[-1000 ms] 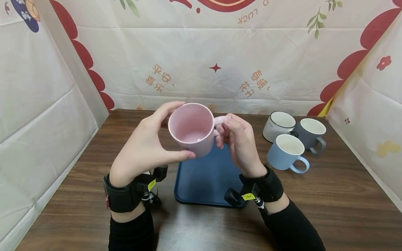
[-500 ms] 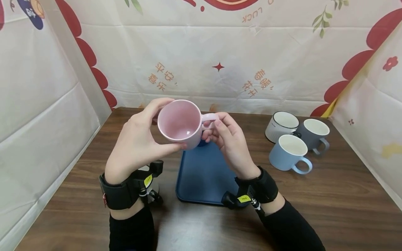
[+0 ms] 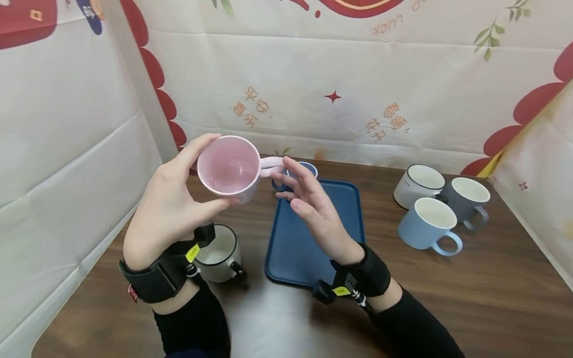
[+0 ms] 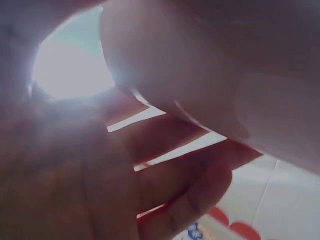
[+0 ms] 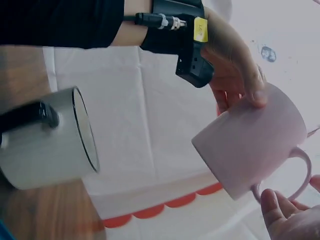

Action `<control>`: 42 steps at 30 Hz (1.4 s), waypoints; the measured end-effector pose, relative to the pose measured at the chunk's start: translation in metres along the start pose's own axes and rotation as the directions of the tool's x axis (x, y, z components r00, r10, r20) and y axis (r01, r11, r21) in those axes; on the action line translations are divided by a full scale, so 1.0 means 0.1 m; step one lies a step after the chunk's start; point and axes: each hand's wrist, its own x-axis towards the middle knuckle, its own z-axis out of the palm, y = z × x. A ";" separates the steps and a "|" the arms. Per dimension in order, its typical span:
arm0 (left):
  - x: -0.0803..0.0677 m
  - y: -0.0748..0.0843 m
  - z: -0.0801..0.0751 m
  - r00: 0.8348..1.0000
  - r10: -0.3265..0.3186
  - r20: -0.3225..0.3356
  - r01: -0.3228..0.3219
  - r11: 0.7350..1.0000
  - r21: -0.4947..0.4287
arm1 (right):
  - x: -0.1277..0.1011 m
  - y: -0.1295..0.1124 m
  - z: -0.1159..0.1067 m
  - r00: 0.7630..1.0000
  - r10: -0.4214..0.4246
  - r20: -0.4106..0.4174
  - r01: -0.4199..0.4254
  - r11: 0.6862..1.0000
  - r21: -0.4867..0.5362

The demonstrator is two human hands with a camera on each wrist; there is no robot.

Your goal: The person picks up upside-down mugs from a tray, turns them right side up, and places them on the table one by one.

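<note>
Left hand [image 3: 172, 209] curled round the pink mug [image 3: 229, 168], thumb under the near side of the body, fingers over the far rim; mug held in the air above the table's left half, tipped so the mouth faces the head camera, handle pointing right. In the right wrist view the same mug [image 5: 250, 146] seen from outside, thumb pressed on its wall. Right hand [image 3: 309, 204] loose, fingers nearly straight, holding nothing; fingertips just beside the pink handle, contact not clear. Below the left wrist, a white mug with a black handle [image 3: 219, 254] standing near the table's front left, just beside the left edge of the blue tray [image 3: 313, 233]. Tray lying at mid-table, long side running front to back; at its far left corner a small blue cup [image 3: 309, 170], mostly hidden behind the right fingers. Toward the back right corner of the table [image 3: 492, 293], three mugs clustered close together: white with a dark rim [image 3: 416, 185], grey [image 3: 467, 198], light blue [image 3: 427, 223] nearest the front.
</note>
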 end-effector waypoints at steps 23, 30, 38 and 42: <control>0.01 -1.08 -0.06 0.945 -0.325 0.023 0.324 0.927 -0.189 | 0.75 0.80 0.24 0.944 0.319 0.085 -0.316 0.947 -0.053; -0.16 -1.39 -0.14 0.915 -0.397 0.065 0.402 0.898 -0.179 | 0.88 1.05 0.44 0.886 0.453 0.095 -0.453 0.891 -0.025; -0.29 -1.70 -0.15 0.873 -0.470 0.130 0.488 0.848 -0.208 | 0.96 1.34 0.60 0.825 0.551 0.127 -0.548 0.834 -0.060; -0.31 -1.80 -0.14 0.855 -0.489 0.174 0.518 0.820 -0.243 | 0.96 1.43 0.63 0.804 0.578 0.139 -0.581 0.813 -0.018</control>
